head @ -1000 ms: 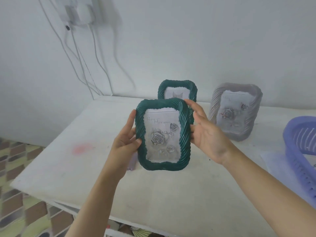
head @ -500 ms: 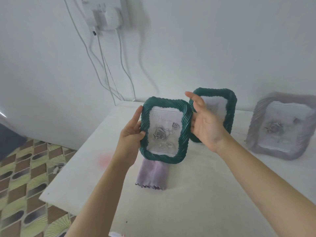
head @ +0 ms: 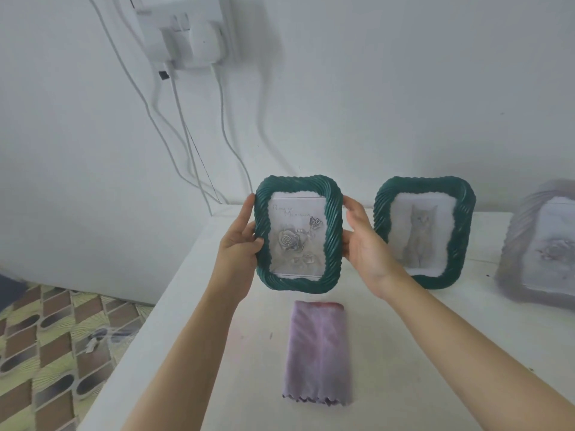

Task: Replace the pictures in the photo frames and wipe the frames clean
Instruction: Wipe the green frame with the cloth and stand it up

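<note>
I hold a dark green twisted-rope photo frame point(head: 298, 234) with a rose picture upright above the white table point(head: 466, 353). My left hand point(head: 238, 244) grips its left edge and my right hand point(head: 362, 247) grips its right edge. A second green frame point(head: 424, 231) with a cat picture stands on the table just right of my right hand. A grey-lilac frame point(head: 541, 253) with a rose picture stands at the far right, blurred and partly cut off. A folded lilac cloth point(head: 317, 353) lies flat on the table below the held frame.
The table's left edge point(head: 149, 331) drops to a patterned tile floor point(head: 46, 353). A white wall socket with plugs point(head: 186, 29) sits high on the wall, and several cables point(head: 193, 144) hang from it down behind the table's back left corner.
The view has swung left and down: the lilac basket has left the picture and the cloth is now fully in sight. Both hands still hold the green rose frame, now clear of the cat frame.
</note>
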The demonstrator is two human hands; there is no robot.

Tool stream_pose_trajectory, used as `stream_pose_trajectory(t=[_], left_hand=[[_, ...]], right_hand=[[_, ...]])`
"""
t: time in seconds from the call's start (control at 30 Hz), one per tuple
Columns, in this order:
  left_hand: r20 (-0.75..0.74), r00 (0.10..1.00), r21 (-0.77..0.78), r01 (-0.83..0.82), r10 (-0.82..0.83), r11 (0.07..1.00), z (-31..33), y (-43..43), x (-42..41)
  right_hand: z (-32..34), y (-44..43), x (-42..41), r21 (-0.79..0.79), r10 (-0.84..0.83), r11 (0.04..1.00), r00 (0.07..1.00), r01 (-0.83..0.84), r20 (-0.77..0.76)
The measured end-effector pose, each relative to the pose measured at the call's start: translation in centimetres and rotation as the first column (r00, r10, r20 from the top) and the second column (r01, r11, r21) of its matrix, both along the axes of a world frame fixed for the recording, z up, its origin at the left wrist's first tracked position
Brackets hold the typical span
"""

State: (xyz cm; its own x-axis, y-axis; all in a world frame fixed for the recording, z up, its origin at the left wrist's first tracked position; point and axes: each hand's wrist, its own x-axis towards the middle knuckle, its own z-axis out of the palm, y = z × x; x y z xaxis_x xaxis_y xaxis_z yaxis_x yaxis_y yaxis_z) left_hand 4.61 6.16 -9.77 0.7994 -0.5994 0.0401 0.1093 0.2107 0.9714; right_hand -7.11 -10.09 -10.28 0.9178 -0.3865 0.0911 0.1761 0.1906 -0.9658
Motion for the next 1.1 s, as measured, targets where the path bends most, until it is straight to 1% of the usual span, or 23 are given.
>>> stream_pose_trajectory(t=[0.1,0.33,0.5,0.6,0.67,0.83,1.1], left_hand=[[-0.009,1.0,0.005,0.03,-0.03,1.0,-0.3,-0.5,1.0],[-0.033,0.998,-0.01,0.044,-0.044,0.999,-1.0,-1.3,2.7],[-0.044,0.998,-0.022,0.036,-0.037,0.999,-1.8,-1.6,3.2],[-0.046,0.999,-0.016,0.025,-0.025,1.0,-2.3,-1.8,3.3],[-0.045,0.999,-0.01,0.022,-0.022,1.0,-2.5,-1.9,3.2],[-0.032,0.999,-0.008,0.015,-0.016,1.0,-2.9,-1.8,3.1],[0.019,0.999,0.019,-0.042,0.042,0.999,-3.9,-1.3,2.0]], right_hand=[[-0.1,0.0,1.4,0.03,-0.007,1.0,1.0,0.006,0.023],[-0.3,-0.6,3.3,-0.008,-0.057,0.998,0.998,0.057,0.028],[-0.8,0.0,3.5,-0.057,-0.12,0.991,0.991,0.124,0.068],[-1.4,0.6,3.5,-0.126,-0.169,0.976,0.983,0.177,0.068],[-1.7,0.8,3.5,-0.146,-0.196,0.968,0.978,0.204,0.068],[-2.0,1.0,3.6,-0.183,-0.188,0.962,0.977,0.205,0.104],[-2.4,1.1,2.7,-0.221,-0.167,0.958,0.983,0.181,0.081]])
